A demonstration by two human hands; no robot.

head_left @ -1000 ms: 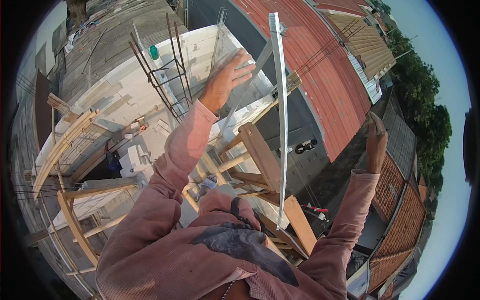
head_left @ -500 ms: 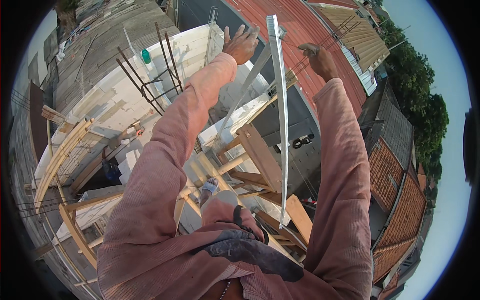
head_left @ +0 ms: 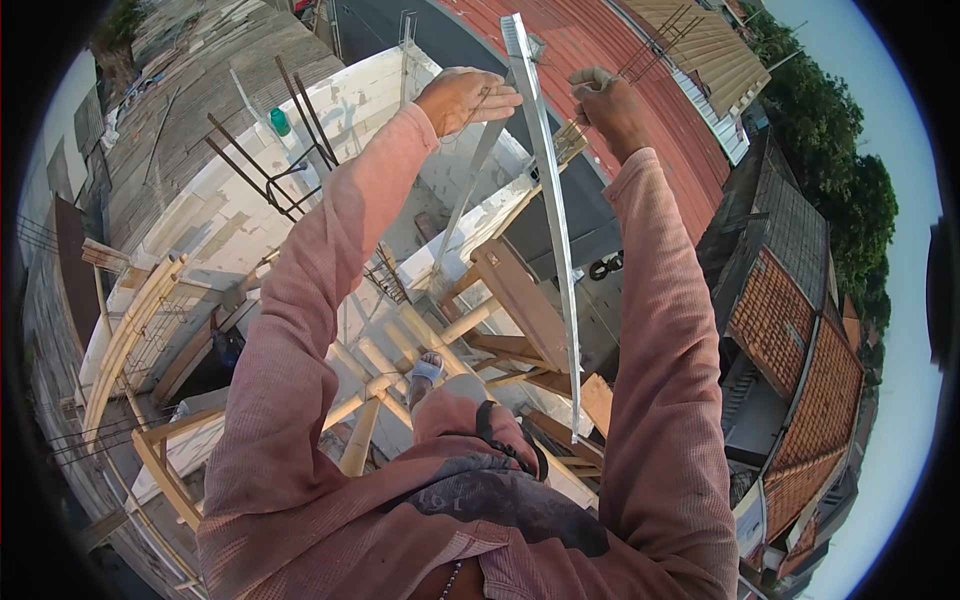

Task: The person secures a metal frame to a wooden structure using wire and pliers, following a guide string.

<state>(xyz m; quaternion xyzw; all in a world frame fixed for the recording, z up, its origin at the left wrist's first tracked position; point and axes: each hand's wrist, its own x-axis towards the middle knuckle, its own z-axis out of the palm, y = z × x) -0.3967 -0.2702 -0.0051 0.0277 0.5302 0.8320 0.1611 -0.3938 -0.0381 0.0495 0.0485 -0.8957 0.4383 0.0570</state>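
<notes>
A long silver metal channel (head_left: 549, 190) stands upright and slightly slanted between my raised arms. My left hand (head_left: 462, 99) is flat with its fingers stretched out, the tips close to or touching the channel's upper left side. A second, thinner metal strut (head_left: 467, 195) slants down to the left from behind it. On the other side of the channel, apart from it, my right hand (head_left: 612, 108) is closed with thumb and fingers pressed together. Whatever it may hold is too small to make out.
Below me are bamboo poles (head_left: 378, 385) and a brown wooden plank (head_left: 518, 300), with my sandalled foot (head_left: 428, 368) among them. Bare rebar rods (head_left: 290, 170) stick up by a white block wall (head_left: 215, 215). A red metal roof (head_left: 650, 140) lies beyond my right hand.
My left hand has gone from raised, spread fingers to a flat hand pointing at the channel. My right hand and the channel's top appear slightly further left as the view shifts.
</notes>
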